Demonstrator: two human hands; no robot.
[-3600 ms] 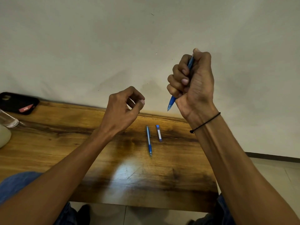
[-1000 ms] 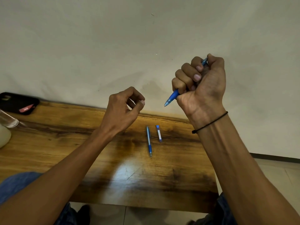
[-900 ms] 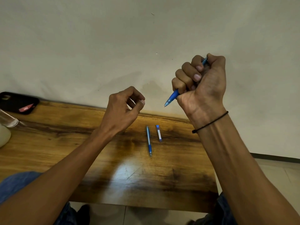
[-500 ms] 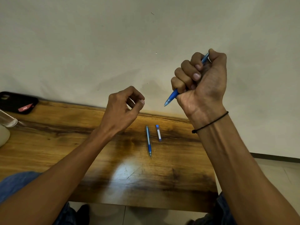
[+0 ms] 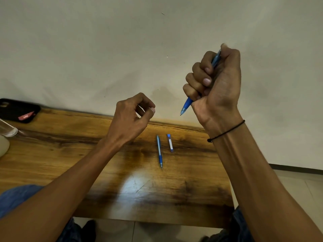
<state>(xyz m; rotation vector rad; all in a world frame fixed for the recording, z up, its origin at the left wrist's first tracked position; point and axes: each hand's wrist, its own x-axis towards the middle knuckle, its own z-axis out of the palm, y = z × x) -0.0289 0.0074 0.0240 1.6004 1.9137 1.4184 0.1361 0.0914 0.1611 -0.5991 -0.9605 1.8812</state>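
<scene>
My right hand (image 5: 216,88) is raised in front of the wall and grips a blue pen (image 5: 186,106) in its fist. The tip points down-left and the thumb lies over the top end. My left hand (image 5: 131,117) hovers above the table's far edge, fingers curled, thumb tip close to the forefinger. Whether it pinches anything thin is too small to tell. On the wooden table (image 5: 122,189) below lie a second blue pen (image 5: 159,151), tip toward me, and a small blue case (image 5: 170,143) just right of it.
A black phone case (image 5: 19,110) with a red label lies at the table's far left corner. A clear glass (image 5: 7,130) and a pale rounded object (image 5: 3,147) sit at the left edge. The wall runs along the table's far side; tiled floor lies to the right.
My right hand has risen a little and turned the pen more upright, its tip still pointing down-left. My left hand and the things on the table have stayed put.
</scene>
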